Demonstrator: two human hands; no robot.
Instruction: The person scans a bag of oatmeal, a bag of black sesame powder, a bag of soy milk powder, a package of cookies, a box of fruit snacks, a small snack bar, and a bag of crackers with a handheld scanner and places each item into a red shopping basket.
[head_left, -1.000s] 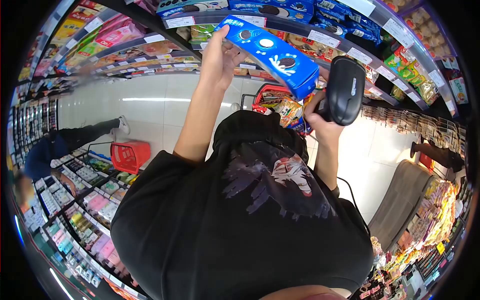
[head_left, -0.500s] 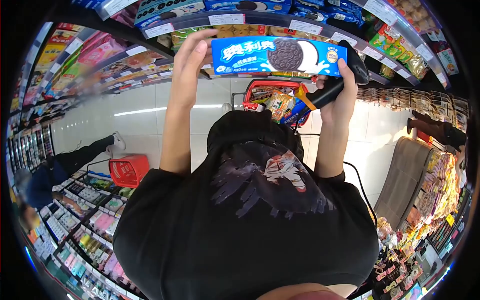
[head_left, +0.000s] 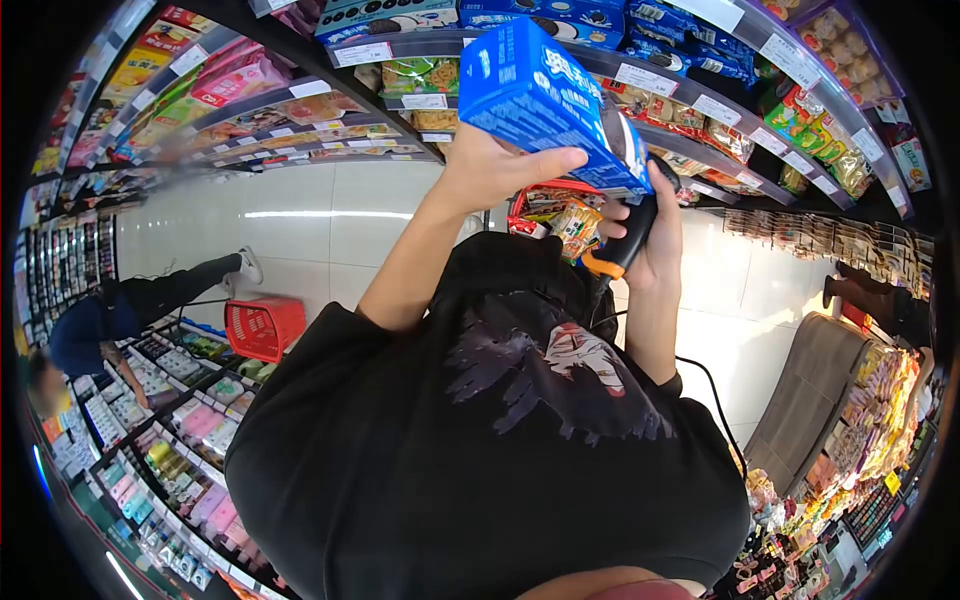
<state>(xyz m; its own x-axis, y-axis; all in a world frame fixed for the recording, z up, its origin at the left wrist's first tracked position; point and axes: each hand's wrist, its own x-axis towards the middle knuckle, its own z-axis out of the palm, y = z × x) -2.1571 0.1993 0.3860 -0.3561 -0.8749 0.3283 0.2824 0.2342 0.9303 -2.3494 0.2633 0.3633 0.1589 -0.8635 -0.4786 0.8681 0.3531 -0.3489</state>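
Note:
A blue box of sandwich cookies (head_left: 535, 95) is tilted in front of the shelf, one end raised and its printed side facing me. My left hand (head_left: 490, 172) grips the near lower side of the box, its thumb lying along the surface. In my right hand (head_left: 660, 235) is a black handheld barcode scanner (head_left: 632, 232) with orange trim at the base of its handle. The scanner's head sits close behind the lower right end of the box and is partly hidden. My right index finger reaches up beside that end. Similar blue cookie boxes (head_left: 390, 15) stand on the shelf above.
Below the box, a red basket (head_left: 518, 212) of snack packs stands on the floor. Shelves with price tags (head_left: 645, 80) curve across the front. A person (head_left: 90, 330) leans over a display at left, near another red basket (head_left: 265, 328). A brown bench (head_left: 805, 400) stands at right.
The box has turned from its cookie-picture front to a printed side and end, and tilted. My left hand moved right and down from its left end to grip underneath. The scanner dropped lower.

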